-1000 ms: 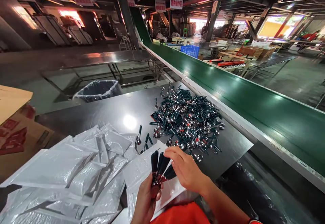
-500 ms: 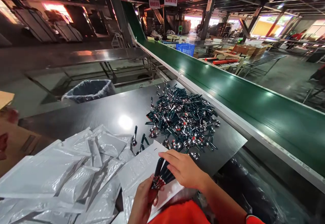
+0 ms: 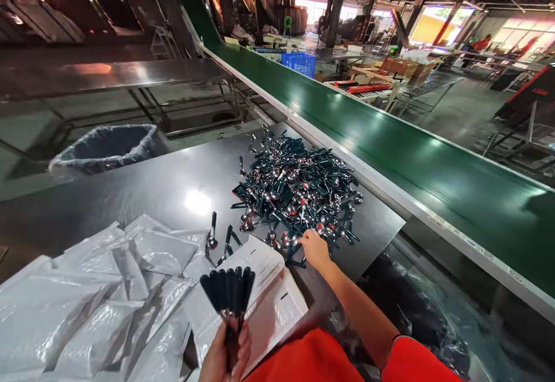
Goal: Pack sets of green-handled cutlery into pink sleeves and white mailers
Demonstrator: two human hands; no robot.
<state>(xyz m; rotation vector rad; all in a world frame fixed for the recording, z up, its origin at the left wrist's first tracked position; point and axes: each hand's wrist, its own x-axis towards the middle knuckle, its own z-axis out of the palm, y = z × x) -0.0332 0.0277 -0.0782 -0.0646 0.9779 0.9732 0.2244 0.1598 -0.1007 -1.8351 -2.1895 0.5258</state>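
Observation:
My left hand (image 3: 228,350) is closed around a fanned bunch of spoons (image 3: 229,289), their dark green handles pointing up and their bowls hidden in my palm. At the near edge of a big heap of spoons (image 3: 299,182) with shiny metal bowls, my right hand (image 3: 315,249) pinches a spoon (image 3: 293,241), partly covered by the fingers. White padded mailers (image 3: 277,312) lie flat under and beside my left hand. A few loose spoons (image 3: 211,232) rest on the metal table between the mailers and the heap.
A pile of white padded mailers (image 3: 87,295) covers the left of the metal table (image 3: 173,180). Beyond the table runs a green conveyor belt (image 3: 347,116) with a white side rail. A lined bin (image 3: 108,145) stands behind on the left; a blue crate (image 3: 298,64) sits past the belt.
My right hand has left the bunch and moved forward to the heap. My left hand has moved left and lower, with the bunch now upright. The camera view has turned right.

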